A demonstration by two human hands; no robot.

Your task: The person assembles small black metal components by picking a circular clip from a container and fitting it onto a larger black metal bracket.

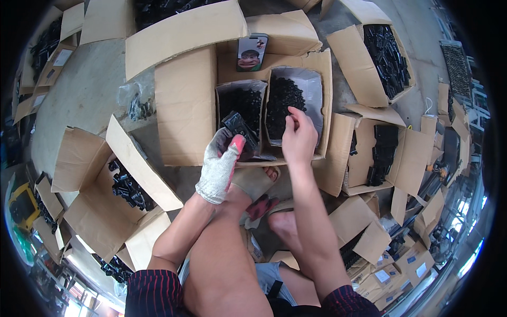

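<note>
My left hand (pixel 218 168), in a grey-white glove with pink-red fingertips, is closed around a long black plastic part (pixel 240 128). That part tilts over the left grey-lined tray (pixel 242 84), which holds small black pieces. Bare and curled, my right hand (pixel 299 136) hovers over the right grey-lined tray (pixel 312 86), thumb and forefinger drawn together. Whatever it may pinch is too small to make out. Beneath it lies a heap of tiny black pieces (pixel 285 98). Both trays sit inside an open cardboard box (pixel 186 108) in front of my knees.
A phone (pixel 251 52) leans upright at the box's back wall. Open cartons surround me: one at left (pixel 87 211), one at right (pixel 409 158) and one at far right (pixel 356 68), all holding black parts. A clear plastic bag (pixel 138 105) lies on the floor. A red-and-grey glove (pixel 260 207) is near my feet.
</note>
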